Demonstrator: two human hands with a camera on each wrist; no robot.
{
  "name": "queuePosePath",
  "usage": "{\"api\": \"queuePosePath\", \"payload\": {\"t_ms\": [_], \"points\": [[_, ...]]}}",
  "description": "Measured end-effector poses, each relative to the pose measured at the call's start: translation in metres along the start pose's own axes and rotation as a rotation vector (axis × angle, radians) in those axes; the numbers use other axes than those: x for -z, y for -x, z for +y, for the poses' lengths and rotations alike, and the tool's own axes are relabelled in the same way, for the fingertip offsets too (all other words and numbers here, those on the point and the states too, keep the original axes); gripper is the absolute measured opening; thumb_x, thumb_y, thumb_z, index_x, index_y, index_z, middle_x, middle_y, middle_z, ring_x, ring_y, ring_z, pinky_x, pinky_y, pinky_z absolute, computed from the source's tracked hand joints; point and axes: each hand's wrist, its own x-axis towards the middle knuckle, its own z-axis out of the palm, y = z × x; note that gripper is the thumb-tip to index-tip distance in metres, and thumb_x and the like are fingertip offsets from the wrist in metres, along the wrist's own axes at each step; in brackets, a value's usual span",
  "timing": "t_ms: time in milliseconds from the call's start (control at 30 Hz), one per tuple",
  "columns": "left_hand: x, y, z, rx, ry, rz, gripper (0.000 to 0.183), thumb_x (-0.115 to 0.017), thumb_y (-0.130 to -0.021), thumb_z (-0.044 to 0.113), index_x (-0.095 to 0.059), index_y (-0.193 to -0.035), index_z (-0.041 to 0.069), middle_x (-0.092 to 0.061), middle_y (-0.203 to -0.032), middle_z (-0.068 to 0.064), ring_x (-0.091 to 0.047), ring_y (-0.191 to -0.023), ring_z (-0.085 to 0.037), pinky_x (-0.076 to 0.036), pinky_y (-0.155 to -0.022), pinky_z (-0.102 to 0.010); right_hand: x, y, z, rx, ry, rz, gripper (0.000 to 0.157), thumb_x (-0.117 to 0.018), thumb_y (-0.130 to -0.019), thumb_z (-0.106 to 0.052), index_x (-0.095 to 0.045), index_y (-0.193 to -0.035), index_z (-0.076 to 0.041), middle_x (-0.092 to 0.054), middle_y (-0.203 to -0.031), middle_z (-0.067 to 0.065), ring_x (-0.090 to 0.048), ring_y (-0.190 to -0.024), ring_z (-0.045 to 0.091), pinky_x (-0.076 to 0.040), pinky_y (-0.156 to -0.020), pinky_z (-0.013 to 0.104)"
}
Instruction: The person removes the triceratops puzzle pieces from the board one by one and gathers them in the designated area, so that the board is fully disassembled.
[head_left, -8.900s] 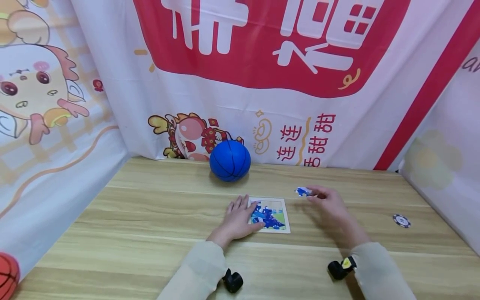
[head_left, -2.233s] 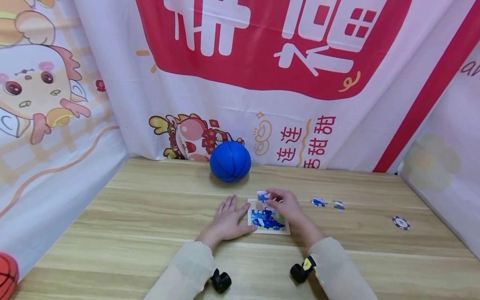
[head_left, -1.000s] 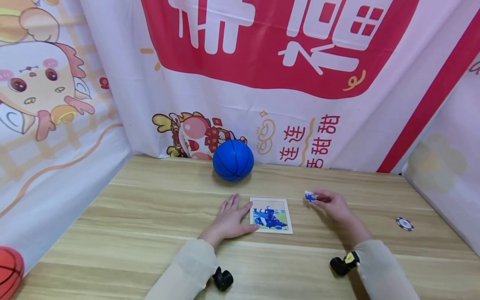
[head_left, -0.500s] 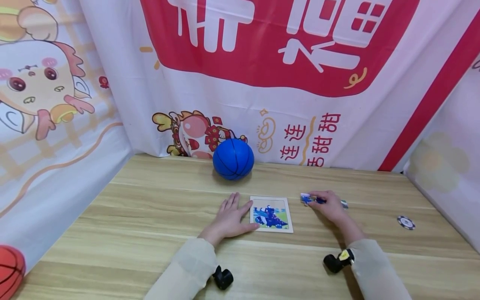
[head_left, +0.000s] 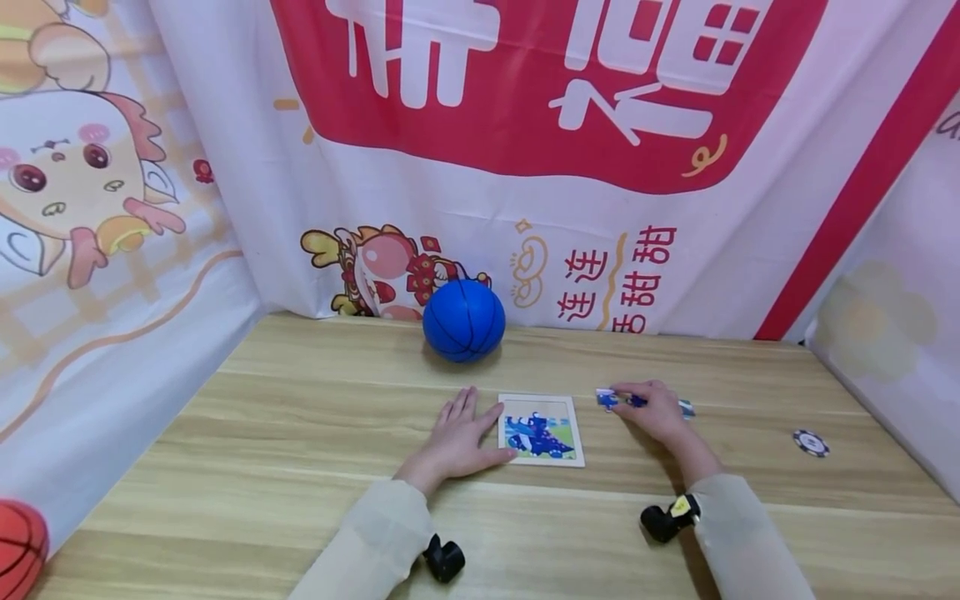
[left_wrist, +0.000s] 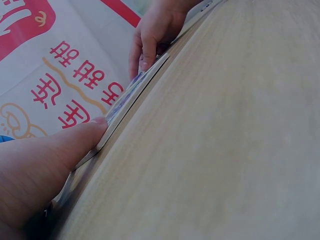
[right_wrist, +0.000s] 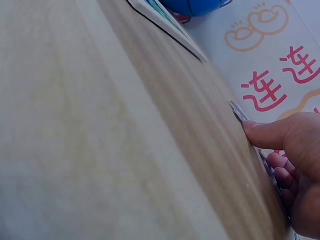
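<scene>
1. Right hand (head_left: 655, 410): grip was on a puzzle piece (head_left: 607, 400), thumb and fingertip pinching its right edge. Piece sat low at the tabletop (head_left: 360, 517); couldn't tell if fully lifted. Other fingers curled under the palm.
2. Left hand (head_left: 455, 442): not grasping, fingers spread on the tabletop, thumb resting on the near-left rim of the puzzle frame (head_left: 575, 429). Index tip was at the frame's left side; contact there unclear.
3. Key relation: frame lay flat to the left of the right grip and slightly nearer the person, with bare tabletop between. Pinched piece stuck out on the grip's left, the frame side.
4. Inside the frame, the near part showed a blue dinosaur picture; a bare strip ran left-right along the far side, so it faced away from the person.
5. Long axis: frame looked about square, piece too, so neither gave a clear one. Right hand was nearer the piece, left hand nearer the frame.
6. Second piece (head_left: 637, 401) lay just beside the pinched one, partly hidden by the right hand; third piece (head_left: 687, 407) lay to that hand's right.
7. Others: round chip (head_left: 812, 443) farther right, blue ball (head_left: 464, 321) beyond the frame by the backdrop (head_left: 420, 179).
</scene>
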Motion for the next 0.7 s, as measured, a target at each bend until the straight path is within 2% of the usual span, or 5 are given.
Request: {"api": "queuePosePath", "payload": {"t_ms": [400,700], "points": [[0.0009,0.0013,0.0004,-0.012,0.003,0.005,0.078,-0.043,-0.074,0.066,-0.029,-0.136,0.021,-0.004,-0.142,-0.016,0.004,-0.128,-0.029,0.000,-0.099,-0.046,0.0023,-0.0007,-0.0030,0.001,0.040,-0.043,0.042,-0.060,-0.080,-0.031,-0.055,-0.118,-0.015,-0.040,-0.115,0.024,-0.034,-0.102,0.040,-0.027,-0.082,0.054],[-0.0011,0.0008,-0.0008,-0.012,-0.010,0.008,0.077,-0.043,-0.074,0.066,-0.029,-0.136,0.022,-0.004,-0.142,-0.016,0.004,-0.128,-0.029,0.000,-0.099,-0.046,0.0040,0.0009,-0.0036,0.020,0.045,-0.057,0.053,-0.060,-0.079,-0.035,-0.047,-0.125,-0.012,-0.038,-0.117,0.025,-0.032,-0.103,0.041,-0.027,-0.082,0.054]]}}
